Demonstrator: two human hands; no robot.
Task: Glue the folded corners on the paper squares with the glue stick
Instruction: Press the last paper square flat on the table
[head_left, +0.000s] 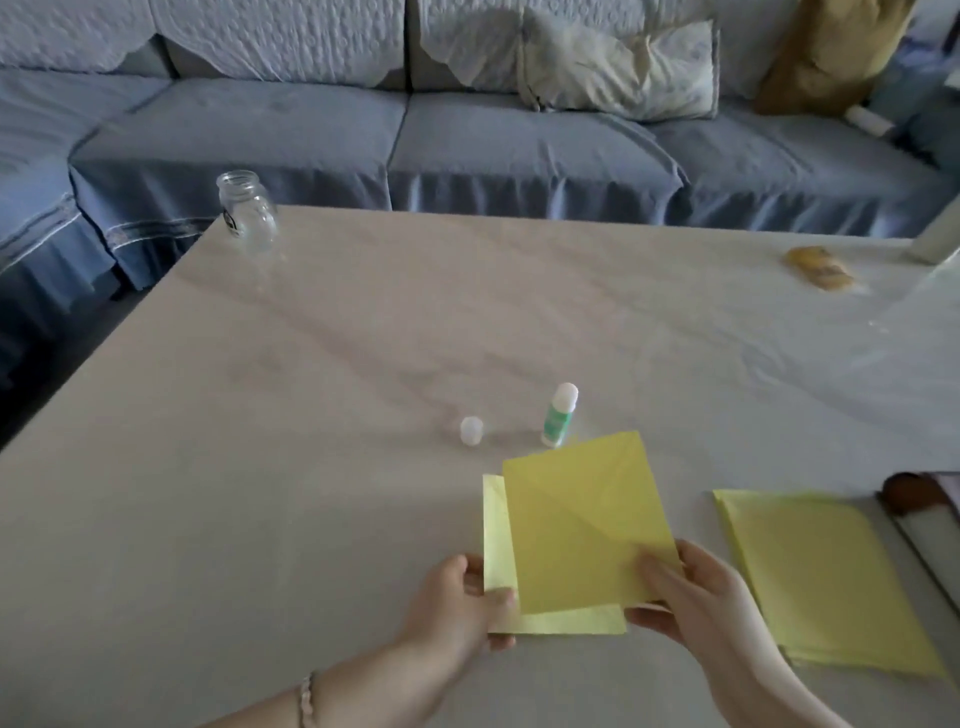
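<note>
A blue slip-covered sofa (519, 140) ran across the far side of the scene, with a pale pillow (618, 67) lying on it. In front of it stood a large table (311, 364) under a light, creased covering.

On the table's near right lay a stack of yellow paper sheets (821, 582), flat and roughly squared.

At near centre, two yellow pieces were held just above the table. The upper folded square (582, 519) was the darker yellow and showed diagonal creases. It overlapped a paler sheet (496, 535), which stuck out at the left and bottom edges.

The right hand (691, 597) pinched the folded square at its lower right corner, thumb on top and fingers curled beneath. The left hand (457, 603) pinched the paler sheet at its lower left corner in the same way. A bracelet (306, 701) was on the left wrist.

A clear glass jar (245, 213) stood open at the table's far left corner.

The glue stick (558, 415) stood upright just beyond the folded square, and neither hand touched it. Its small white cap (471, 430) stood separately, near its left.
</note>
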